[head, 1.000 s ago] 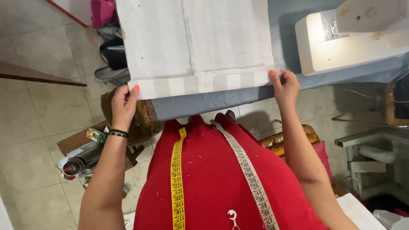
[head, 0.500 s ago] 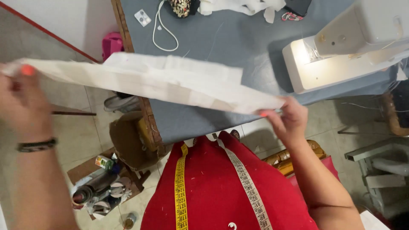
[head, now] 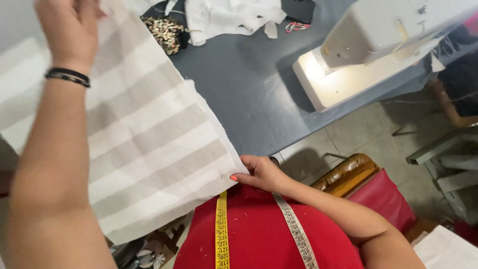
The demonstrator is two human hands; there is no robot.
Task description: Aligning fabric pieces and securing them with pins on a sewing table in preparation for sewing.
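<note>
Left hand raised, pinching cloth top; right hand pinches its lower corner off the worktop front edge.

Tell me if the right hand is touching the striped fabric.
Touching. The head view shows the right hand pinching the striped fabric at its corner with its fingers.

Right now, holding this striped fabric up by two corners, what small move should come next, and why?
Probably lower the left hand toward the grey table: the striped fabric hangs slanted, its far corner raised high while the right hand pinches the near corner low by the table edge.
</note>
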